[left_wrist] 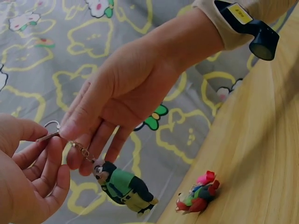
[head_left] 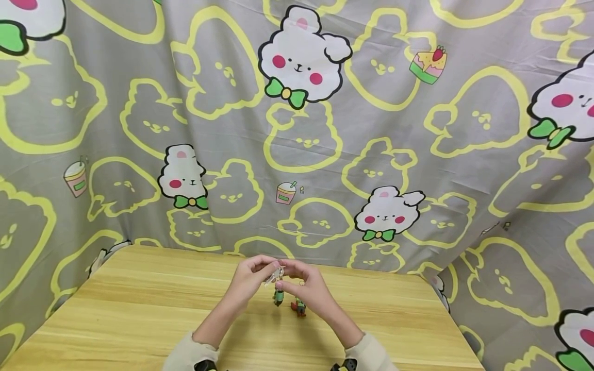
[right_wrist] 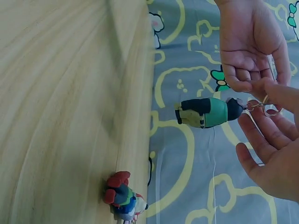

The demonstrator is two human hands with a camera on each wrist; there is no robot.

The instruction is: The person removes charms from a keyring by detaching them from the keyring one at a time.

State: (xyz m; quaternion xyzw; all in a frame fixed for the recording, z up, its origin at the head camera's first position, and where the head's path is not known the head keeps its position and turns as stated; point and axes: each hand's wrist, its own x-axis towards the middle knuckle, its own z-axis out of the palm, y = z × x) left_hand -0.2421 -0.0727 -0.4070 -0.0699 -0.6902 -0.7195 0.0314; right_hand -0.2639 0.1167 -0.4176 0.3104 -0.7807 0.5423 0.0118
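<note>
My left hand (head_left: 250, 278) and right hand (head_left: 308, 286) meet above the table. Between thumb and fingers the left hand pinches a silver key (head_left: 273, 278), seen edge-on in the left wrist view. The right hand pinches the key ring (right_wrist: 270, 111) of a figurine keychain. From that ring, on a short chain (left_wrist: 79, 148), hangs a figurine (left_wrist: 124, 186) with a dark head, green top and pale lower front. Fingers partly hide where key and ring meet. A second figurine (left_wrist: 198, 192), red, green and blue with a pink top, lies on the table under the right hand.
The wooden table (head_left: 139, 309) reaches back to a grey curtain (head_left: 315, 180) with yellow outlines and white cartoon animals. The curtain also encloses both sides. A dark wrist device (left_wrist: 245, 28) sits over the right sleeve.
</note>
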